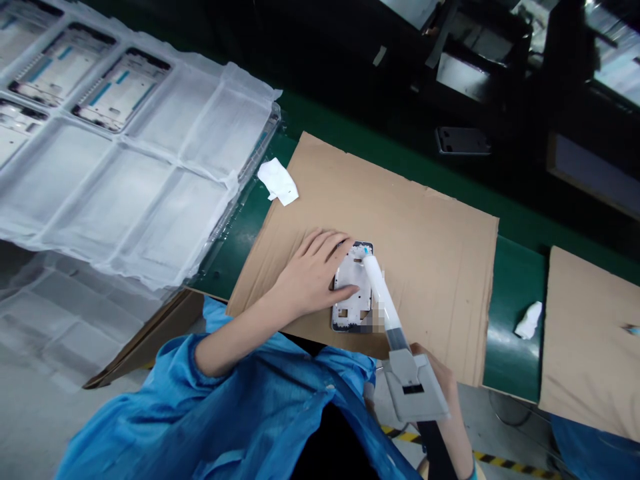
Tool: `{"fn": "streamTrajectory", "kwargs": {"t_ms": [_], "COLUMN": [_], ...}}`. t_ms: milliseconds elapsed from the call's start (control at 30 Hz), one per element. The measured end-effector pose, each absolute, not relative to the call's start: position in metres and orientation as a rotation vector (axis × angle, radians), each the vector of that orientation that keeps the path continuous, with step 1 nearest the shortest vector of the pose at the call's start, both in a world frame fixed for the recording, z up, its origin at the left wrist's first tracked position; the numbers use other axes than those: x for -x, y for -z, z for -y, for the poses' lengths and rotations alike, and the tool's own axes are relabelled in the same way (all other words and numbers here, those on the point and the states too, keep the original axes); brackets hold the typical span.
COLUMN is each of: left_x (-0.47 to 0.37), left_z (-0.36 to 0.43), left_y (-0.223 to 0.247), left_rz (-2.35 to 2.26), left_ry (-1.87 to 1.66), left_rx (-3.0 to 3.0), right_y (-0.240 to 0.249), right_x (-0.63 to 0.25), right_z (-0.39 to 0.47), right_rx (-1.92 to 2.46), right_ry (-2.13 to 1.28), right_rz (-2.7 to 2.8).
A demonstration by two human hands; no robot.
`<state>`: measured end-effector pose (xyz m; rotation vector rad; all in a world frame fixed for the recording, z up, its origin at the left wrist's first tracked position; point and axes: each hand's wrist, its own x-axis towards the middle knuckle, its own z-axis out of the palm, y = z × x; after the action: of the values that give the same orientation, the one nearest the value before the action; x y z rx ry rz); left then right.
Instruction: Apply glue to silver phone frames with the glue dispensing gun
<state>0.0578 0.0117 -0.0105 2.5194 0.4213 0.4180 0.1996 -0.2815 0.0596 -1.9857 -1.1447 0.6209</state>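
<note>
Head view shows a phone frame [355, 303] lying flat on brown cardboard [430, 280], close to the cardboard's near edge, on the green table [513, 300]. The frame looks thin and light, likely stiff but easy to bend or scratch. Its smooth face may be slippery, so it is best held by its outside edges, away from the holes. The left hand [313, 277] rests over the frame's left edge, its grip spread, with the thumb on the flat middle. A white and grey tool [377, 279] covers some of the right hand [444, 377], so one cannot tell if that grip is closed on it. The tool's tip is over the frame's top right corner. No brand, label or writing can be read.
</note>
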Motion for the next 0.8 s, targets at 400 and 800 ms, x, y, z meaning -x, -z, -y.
{"fn": "streamTrajectory", "kwargs": {"t_ms": [400, 800], "left_x": [-0.0585, -0.0584], "left_z": [-0.0119, -0.0125], "left_y": [0.0091, 0.009], "left_rz": [-0.43, -0.437], "left_ry": [-0.414, -0.393], "left_rx": [-2.482, -2.471], "right_y": [-0.0546, -0.0533], "right_x": [-0.2, -0.2007], "right_z": [0.2846, 0.2846], "right_rx": [1.988, 1.981], "right_ry": [-0.564, -0.57], "right_rz": [1.197, 1.222]}}
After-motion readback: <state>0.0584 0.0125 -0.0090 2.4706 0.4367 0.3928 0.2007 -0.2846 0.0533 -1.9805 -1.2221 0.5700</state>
